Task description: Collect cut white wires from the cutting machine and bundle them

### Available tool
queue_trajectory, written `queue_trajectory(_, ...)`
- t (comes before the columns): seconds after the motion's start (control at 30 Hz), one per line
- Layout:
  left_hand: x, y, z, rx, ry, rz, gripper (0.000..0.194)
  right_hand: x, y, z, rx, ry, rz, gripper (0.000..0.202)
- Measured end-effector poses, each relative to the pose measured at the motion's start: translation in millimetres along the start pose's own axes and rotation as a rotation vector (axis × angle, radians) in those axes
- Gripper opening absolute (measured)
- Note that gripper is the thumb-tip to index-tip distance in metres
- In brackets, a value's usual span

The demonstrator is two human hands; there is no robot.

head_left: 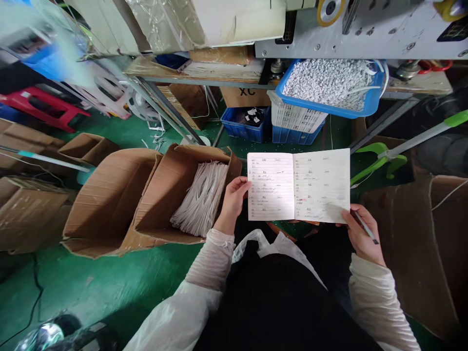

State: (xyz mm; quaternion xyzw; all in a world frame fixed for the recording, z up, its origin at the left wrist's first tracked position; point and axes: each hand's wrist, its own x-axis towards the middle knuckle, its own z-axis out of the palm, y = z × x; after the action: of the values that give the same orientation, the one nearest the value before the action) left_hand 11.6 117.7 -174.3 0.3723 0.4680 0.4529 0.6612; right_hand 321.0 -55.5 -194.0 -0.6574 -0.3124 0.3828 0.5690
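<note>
An open notebook [270, 187] with handwritten lines on both pages spreads in front of my body. My left hand [234, 199] pinches its left edge between thumb and fingers. At the lower right corner, my right hand [361, 231] grips the notebook with the thumb on top of the page. A pen [365, 227] also sits in that right hand, slanting down to the right across the fingers. Close to my left hand stands a cardboard box [153, 214] with a bundle of thin white strips [201, 197] inside.
A blue tray [329, 108] heaped with small white pieces juts from the bench below a metal machine [365, 36]. Blue bins [243, 127] stand beneath. A green-and-white stand [413, 144] and a large carton [405, 253] are at the right. A red stool [44, 107] is far left.
</note>
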Motion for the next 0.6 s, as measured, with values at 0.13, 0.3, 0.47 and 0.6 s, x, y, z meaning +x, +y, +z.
queue_trajectory(0.13, -0.9, 0.3, 0.6, -0.017, 0.007, -0.002, 0.023, 0.4, 0.8, 0.1, -0.004, 0.004, 0.001, 0.027)
queue_trajectory(0.3, -0.9, 0.4, 0.8, -0.038, 0.015, -0.011, 0.023, 0.8, 3.1, -0.6, 0.008, 0.002, -0.005, 0.027)
queue_trajectory(0.47, -1.7, -0.2, -0.1, -0.029, 0.013, -0.002, 0.023, 0.2, 2.8, -0.5, 0.046, -0.004, -0.001, 0.025)
queue_trajectory(0.6, -2.5, 0.6, 0.4, -0.047, 0.008, 0.001, 0.022, -1.1, 0.7, 0.3, 0.065, -0.004, 0.005, 0.024)
